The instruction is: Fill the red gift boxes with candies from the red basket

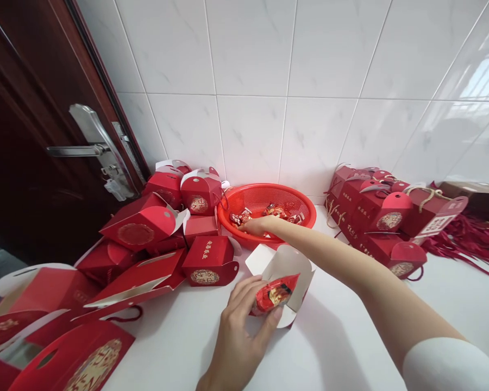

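My left hand is closed around a red, shiny snack packet with a gold and brown printed picture. It holds the packet at the mouth of an open gift box, whose white inside and raised flaps face me. My right hand reaches down into a red plastic basket, among small wrapped snacks in red and brown packaging. Its fingertips are too low and small to make out, so whether they grip a snack does not show.
Several red gift boxes with gold emblems are heaped on the left, some with open flaps. More boxes with cord handles stand stacked at right, beside dark red cords and a brown box. A tiled wall and door handle are behind.
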A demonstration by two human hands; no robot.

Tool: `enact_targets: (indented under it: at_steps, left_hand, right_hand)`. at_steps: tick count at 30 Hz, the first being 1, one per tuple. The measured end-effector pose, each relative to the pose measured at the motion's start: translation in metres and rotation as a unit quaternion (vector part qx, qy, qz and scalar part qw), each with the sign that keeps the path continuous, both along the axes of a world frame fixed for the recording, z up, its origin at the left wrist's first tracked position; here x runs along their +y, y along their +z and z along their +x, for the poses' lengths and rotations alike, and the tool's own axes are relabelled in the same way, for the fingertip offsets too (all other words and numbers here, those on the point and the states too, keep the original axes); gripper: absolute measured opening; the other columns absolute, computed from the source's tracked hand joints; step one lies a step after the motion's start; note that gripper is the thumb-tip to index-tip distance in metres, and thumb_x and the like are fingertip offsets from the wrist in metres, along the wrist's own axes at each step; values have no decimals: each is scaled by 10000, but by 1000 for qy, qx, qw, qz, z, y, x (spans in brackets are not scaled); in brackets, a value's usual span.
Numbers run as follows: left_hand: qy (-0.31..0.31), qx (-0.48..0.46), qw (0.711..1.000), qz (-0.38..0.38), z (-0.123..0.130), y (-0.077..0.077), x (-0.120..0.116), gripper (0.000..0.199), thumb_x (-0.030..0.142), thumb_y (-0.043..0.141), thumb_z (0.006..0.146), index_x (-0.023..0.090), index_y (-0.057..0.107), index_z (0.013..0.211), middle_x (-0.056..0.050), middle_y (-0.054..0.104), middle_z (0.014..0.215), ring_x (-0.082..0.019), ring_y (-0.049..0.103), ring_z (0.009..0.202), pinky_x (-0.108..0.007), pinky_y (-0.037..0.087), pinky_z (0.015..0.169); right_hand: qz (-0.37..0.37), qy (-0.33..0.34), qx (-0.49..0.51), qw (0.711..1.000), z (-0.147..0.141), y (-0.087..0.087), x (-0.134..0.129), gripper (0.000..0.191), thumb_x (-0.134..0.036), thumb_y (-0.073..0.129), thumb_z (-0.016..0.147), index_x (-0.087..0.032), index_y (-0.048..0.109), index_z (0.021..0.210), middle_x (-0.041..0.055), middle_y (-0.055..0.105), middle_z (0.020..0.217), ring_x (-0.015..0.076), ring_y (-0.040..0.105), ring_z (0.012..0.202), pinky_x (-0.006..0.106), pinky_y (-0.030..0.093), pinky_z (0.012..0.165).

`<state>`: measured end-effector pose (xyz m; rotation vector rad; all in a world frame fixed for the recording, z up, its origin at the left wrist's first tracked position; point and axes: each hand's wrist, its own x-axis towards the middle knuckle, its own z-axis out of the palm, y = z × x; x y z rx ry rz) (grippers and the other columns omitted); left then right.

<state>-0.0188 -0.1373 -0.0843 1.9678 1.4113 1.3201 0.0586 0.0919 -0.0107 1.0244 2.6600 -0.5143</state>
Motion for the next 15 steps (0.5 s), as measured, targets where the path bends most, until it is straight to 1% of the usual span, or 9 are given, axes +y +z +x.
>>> enact_targets:
  at_steps: [2, 4, 7, 9, 11, 15]
  left_hand:
    - [-8, 3, 1000, 8, 0, 1, 0, 242, 331, 619, 943, 256, 703, 1157, -61, 721, 1199, -253, 603, 1222, -386, 518, 1030]
    - [-15, 8, 1000, 16, 0, 3, 0, 237, 311, 626, 940, 254, 701, 1157, -56, 732, 1170, -250, 603, 1221, -390, 526, 1026]
    - [-18, 11, 999, 37, 0, 4, -1, 222, 288, 646, 927, 243, 700, 1137, -59, 742, 1132, -254, 618, 1193, -401, 545, 999]
    - [-19, 9, 999, 48, 0, 4, 0, 220, 275, 653, 921, 244, 693, 1136, -59, 742, 1128, -252, 625, 1181, -402, 551, 989]
    - [-19, 9, 998, 54, 0, 3, 0, 227, 266, 659, 917, 250, 684, 1143, -54, 738, 1139, -248, 625, 1183, -400, 550, 993]
    - [-17, 14, 998, 63, 0, -2, 1, 243, 257, 664, 913, 260, 671, 1156, -46, 733, 1147, -243, 618, 1193, -398, 545, 1002]
  right_hand:
    - [0, 2, -14, 1000, -5, -5, 5, 502, -64, 641, 762, -265, 683, 1220, 37, 659, 1344, 279, 638, 1145, 336, 540, 883]
    - [1, -2, -20, 1000, -2, -7, 12, 517, -54, 673, 707, -244, 694, 1187, 46, 695, 1264, 270, 651, 1082, 312, 536, 833]
    - [2, -28, -13, 1000, 13, -7, 24, 370, -76, 672, 697, -193, 735, 1042, 61, 748, 1043, 245, 672, 905, 284, 514, 726]
    - [-2, -45, 13, 999, 29, -5, 31, 264, -106, 663, 718, -174, 744, 960, 60, 751, 966, 223, 669, 841, 262, 491, 684]
    - [-6, -59, 54, 997, 47, -3, 38, 219, -110, 645, 732, -164, 743, 919, 58, 752, 959, 202, 669, 828, 241, 479, 677]
    - [-7, -96, 142, 985, 80, -1, 49, 330, -19, 572, 684, -161, 729, 937, 51, 751, 1018, 178, 673, 859, 210, 477, 685]
